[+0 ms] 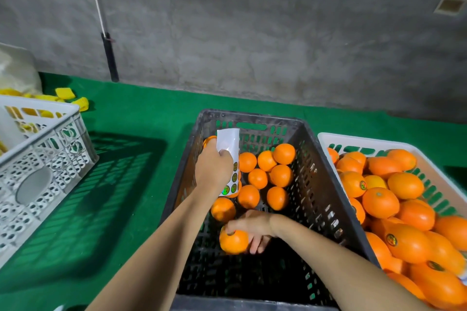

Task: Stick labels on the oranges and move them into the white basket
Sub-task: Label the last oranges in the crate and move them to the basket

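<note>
A black crate (326, 184) in the middle holds several unlabelled oranges (278, 174). My left hand (214, 166) grips a white strip of round labels (231, 159) over the crate's left side. My right hand (252, 227) reaches into the crate and holds one orange (233, 241), thumb pressed on its top. On the right stands the white basket (358, 140), filled with several oranges (404, 209), some showing a round label.
Green matting (126, 184) covers the surface. A second white crate (50, 159) stands at the left with yellow foam nets (65, 94) behind it. A grey concrete wall (252, 45) rises at the back, with a black pole (110, 58) leaning on it.
</note>
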Motion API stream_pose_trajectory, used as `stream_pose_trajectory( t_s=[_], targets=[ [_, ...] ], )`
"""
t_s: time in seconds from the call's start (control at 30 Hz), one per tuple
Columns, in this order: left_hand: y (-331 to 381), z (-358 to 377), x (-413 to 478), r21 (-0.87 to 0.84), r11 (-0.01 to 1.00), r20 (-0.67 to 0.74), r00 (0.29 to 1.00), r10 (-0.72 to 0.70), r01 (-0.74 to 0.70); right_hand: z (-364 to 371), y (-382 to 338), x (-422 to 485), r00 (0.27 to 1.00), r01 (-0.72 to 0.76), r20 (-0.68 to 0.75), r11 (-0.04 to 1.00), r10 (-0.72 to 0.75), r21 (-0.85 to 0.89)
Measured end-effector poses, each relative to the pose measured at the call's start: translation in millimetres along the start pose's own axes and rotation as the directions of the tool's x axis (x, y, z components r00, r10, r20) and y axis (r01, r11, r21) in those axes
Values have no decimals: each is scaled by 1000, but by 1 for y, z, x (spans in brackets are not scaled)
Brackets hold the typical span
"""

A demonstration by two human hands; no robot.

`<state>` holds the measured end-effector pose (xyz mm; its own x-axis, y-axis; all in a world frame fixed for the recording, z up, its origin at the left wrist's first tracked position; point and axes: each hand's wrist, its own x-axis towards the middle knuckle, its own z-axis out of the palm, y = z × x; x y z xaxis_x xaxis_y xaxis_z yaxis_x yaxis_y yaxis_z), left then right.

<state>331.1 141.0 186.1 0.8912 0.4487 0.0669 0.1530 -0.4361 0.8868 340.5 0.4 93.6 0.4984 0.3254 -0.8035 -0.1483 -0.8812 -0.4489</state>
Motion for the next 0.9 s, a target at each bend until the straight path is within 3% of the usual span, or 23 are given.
stream_pose_trajectory(
  t_s=[0.07,0.13,0.23,0.33,0.4,0.57,0.73,0.9],
  targets=[
    [2,-1,0,-21,1000,-41,999,9,-10,-22,-3,-8,980,70,-197,971,-24,229],
    [5,-2,-1,-58,998,-75,997,25,-30,-37,-6,-14,930,197,-368,869,-18,455],
    [5,-3,-1,-264,965,-146,989,-39,-1,-51,-8,-23,875,321,-481,681,51,658],
    [2,-4,1,-439,896,-194,966,-170,70,-62,-6,-35,838,413,-538,541,89,733],
    [0,-4,1,-452,886,-172,965,-200,103,-69,-6,-43,804,515,-590,405,79,755],
    [3,-2,-5,-405,914,-147,986,-79,13,-93,-1,-68,713,699,-689,-65,126,712],
    [0,2,-2,-366,928,-65,993,-100,70,-110,11,-87,539,840,-814,-207,214,502],
    [0,3,-2,-343,931,60,992,-108,122,-120,17,-97,542,798,-778,-486,319,357]
  ],
)
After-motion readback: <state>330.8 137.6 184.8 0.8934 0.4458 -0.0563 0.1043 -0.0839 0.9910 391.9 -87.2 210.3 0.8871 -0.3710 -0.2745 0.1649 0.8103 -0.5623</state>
